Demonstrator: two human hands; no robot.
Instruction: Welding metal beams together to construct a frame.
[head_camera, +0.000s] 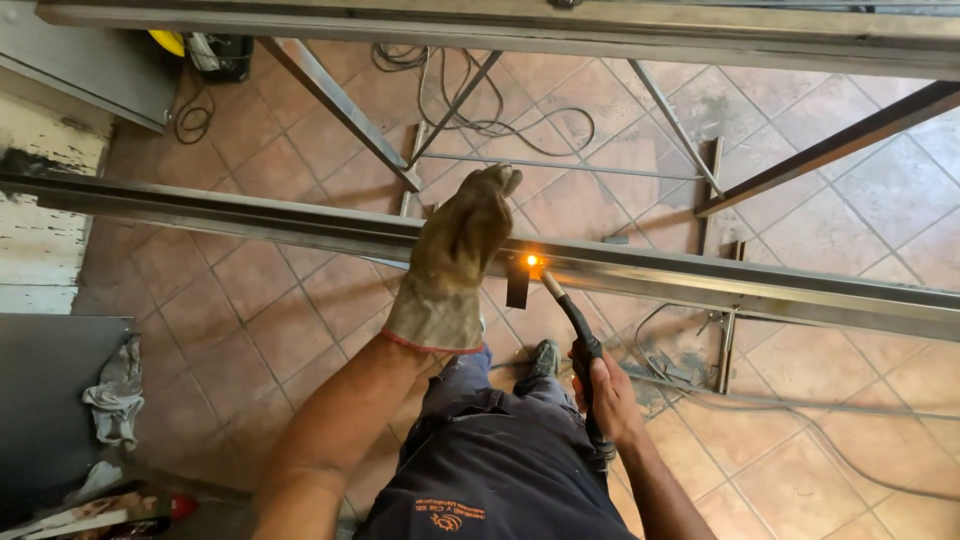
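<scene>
A long steel rail (250, 222) of a metal frame crosses the view from left to right. My left hand (462, 240), in a worn leather glove, rests on top of this rail with its fingers laid over the far edge. My bare right hand (606, 393) grips the black handle of a welding torch (572, 315). The torch tip touches the rail beside a small dark metal tab (518, 282), and an orange glow (531, 260) shows at that spot, just right of the glove.
Further frame bars (340, 105) and a top beam (520, 30) stand beyond the rail. Cables (480, 115) coil on the terracotta tile floor. A rag (115, 395) lies on a dark surface at the lower left. A hose (800, 415) runs across the tiles at right.
</scene>
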